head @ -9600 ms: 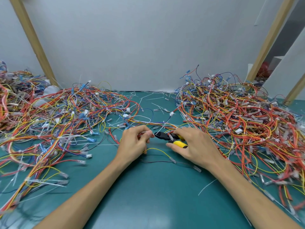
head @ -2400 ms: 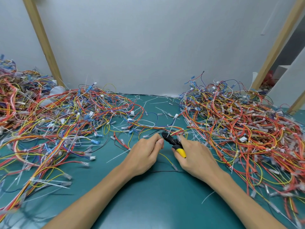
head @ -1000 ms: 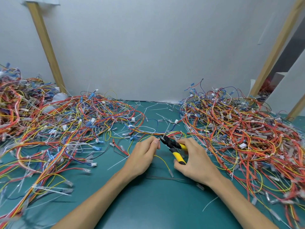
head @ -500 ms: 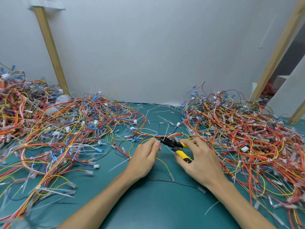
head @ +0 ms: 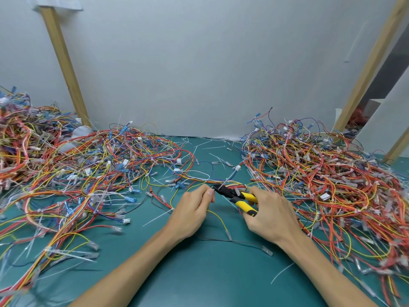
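- The right hand (head: 269, 216) grips a pair of wire cutters with a black head and yellow-and-black handles (head: 240, 197). Its fingers curl round both handles, which stand spread apart in a narrow V.
- The black nose of the cutters points away from the right hand's grip towards the left hand (head: 192, 209) and reaches its fingertips. It is too small to tell how far the cutting edges stand apart.
- The left hand has its fingers curled. Thumb and forefinger pinch a thin bundle of orange and yellow wires (head: 230, 182) right at the cutters' nose, though which strand they press cannot be made out.
- From that pinch the bundle runs off on the far side of both hands, into the heaps on either side.
- A single yellow wire with a clear sleeve at its end (head: 218, 216) comes out from under the left hand and curves towards the person, between the two wrists.
- Nearer the person than both grips, a thin black wire (head: 232, 241) lies flat on the teal table mat (head: 210, 280), passing under the right wrist.
- A loose white cable tie (head: 158, 217) lies just outward of the left wrist.
- Outward of the left hand spreads a tangled heap of multicoloured wires with blue and white connectors (head: 77, 169). Outward of the right hand lies a mostly red and orange heap (head: 327, 180), close to that hand's knuckles.
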Available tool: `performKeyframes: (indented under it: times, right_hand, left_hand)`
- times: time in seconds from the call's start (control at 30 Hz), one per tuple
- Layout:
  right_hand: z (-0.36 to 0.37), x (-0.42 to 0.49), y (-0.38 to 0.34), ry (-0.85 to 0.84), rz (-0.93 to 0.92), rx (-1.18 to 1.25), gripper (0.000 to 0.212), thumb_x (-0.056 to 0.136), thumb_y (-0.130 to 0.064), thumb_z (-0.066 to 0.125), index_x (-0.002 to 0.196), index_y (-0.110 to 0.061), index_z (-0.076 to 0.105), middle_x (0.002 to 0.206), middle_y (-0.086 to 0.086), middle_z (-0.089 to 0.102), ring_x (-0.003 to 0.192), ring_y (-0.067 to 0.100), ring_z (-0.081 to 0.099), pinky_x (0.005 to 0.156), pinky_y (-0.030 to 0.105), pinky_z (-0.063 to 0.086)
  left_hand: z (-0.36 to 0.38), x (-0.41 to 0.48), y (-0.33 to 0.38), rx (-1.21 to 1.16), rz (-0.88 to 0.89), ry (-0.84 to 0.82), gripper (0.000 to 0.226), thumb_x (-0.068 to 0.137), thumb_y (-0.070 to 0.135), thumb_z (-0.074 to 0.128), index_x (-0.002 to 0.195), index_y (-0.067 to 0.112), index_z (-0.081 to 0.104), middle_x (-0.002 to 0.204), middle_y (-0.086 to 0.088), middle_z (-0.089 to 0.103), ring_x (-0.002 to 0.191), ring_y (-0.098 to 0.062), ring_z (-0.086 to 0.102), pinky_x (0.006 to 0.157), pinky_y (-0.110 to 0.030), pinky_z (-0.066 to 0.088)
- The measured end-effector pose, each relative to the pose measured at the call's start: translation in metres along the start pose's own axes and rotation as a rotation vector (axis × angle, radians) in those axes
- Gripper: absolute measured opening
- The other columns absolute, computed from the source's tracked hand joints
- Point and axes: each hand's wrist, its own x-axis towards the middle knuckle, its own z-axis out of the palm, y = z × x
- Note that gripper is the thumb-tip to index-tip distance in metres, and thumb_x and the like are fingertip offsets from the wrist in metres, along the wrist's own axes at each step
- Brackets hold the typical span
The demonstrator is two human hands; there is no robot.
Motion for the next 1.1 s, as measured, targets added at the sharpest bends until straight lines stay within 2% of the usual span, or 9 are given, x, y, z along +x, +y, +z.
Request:
performKeyframes:
  times: [0.17, 0.37, 0.63, 0.73, 0.9, 1.1]
  right_hand:
    - [-0.002, 0.002, 0.003, -0.01, -0.017, 0.01, 0.028, 0.071, -0.049, 0.05, 0.072, -0.026, 0.035, 0.057, -0.008, 0.039, 0.059, 0.026, 0.04, 0.046, 0.027, 0.017]
    - [-0.001, 0.003, 0.006, -0.026, -0.03, 0.053, 0.028, 0.067, -0.043, 0.05, 0.064, -0.028, 0.027, 0.053, -0.006, 0.038, 0.054, 0.025, 0.039, 0.045, 0.027, 0.017]
    - [-0.004, 0.005, 0.014, -0.06, -0.018, 0.081, 0.026, 0.067, -0.038, 0.056, 0.064, -0.025, 0.034, 0.052, -0.005, 0.044, 0.052, 0.021, 0.04, 0.045, 0.026, 0.025]
    - [-0.005, 0.006, 0.018, -0.077, -0.034, -0.009, 0.028, 0.071, -0.037, 0.064, 0.07, -0.028, 0.037, 0.062, -0.008, 0.048, 0.061, 0.022, 0.046, 0.049, 0.029, 0.028]
    - [-0.006, 0.006, 0.019, -0.087, -0.043, -0.023, 0.026, 0.073, -0.035, 0.064, 0.086, -0.032, 0.042, 0.078, -0.012, 0.049, 0.074, 0.018, 0.049, 0.057, 0.029, 0.036]
    - [-0.008, 0.006, 0.017, -0.089, -0.053, 0.005, 0.023, 0.07, -0.034, 0.061, 0.075, -0.027, 0.04, 0.065, -0.012, 0.045, 0.065, 0.02, 0.045, 0.051, 0.028, 0.027]
  left_hand:
    - [0.001, -0.001, 0.0, 0.015, 0.011, -0.008, 0.031, 0.104, 0.027, 0.037, 0.074, 0.029, 0.045, 0.055, 0.001, 0.04, 0.054, -0.012, 0.035, 0.06, -0.036, 0.035]
    - [0.0, -0.002, 0.001, 0.012, 0.019, -0.012, 0.031, 0.104, 0.025, 0.039, 0.074, 0.027, 0.046, 0.052, 0.008, 0.037, 0.054, -0.012, 0.034, 0.056, -0.029, 0.029]
    - [-0.001, -0.001, 0.003, 0.023, 0.034, -0.014, 0.032, 0.103, 0.025, 0.043, 0.073, 0.022, 0.054, 0.051, 0.005, 0.034, 0.05, -0.012, 0.033, 0.053, -0.026, 0.026]
    - [0.0, -0.001, 0.003, 0.087, 0.062, -0.009, 0.029, 0.102, 0.025, 0.044, 0.076, 0.022, 0.057, 0.049, 0.004, 0.033, 0.049, -0.013, 0.034, 0.051, -0.027, 0.024]
    - [0.001, -0.002, 0.002, 0.108, 0.061, -0.041, 0.027, 0.103, 0.025, 0.041, 0.081, 0.025, 0.058, 0.049, 0.004, 0.034, 0.05, -0.011, 0.037, 0.052, -0.025, 0.023]
    - [0.0, -0.002, 0.003, 0.064, 0.058, -0.063, 0.028, 0.104, 0.025, 0.039, 0.082, 0.024, 0.056, 0.053, -0.005, 0.038, 0.05, -0.014, 0.034, 0.053, -0.029, 0.026]
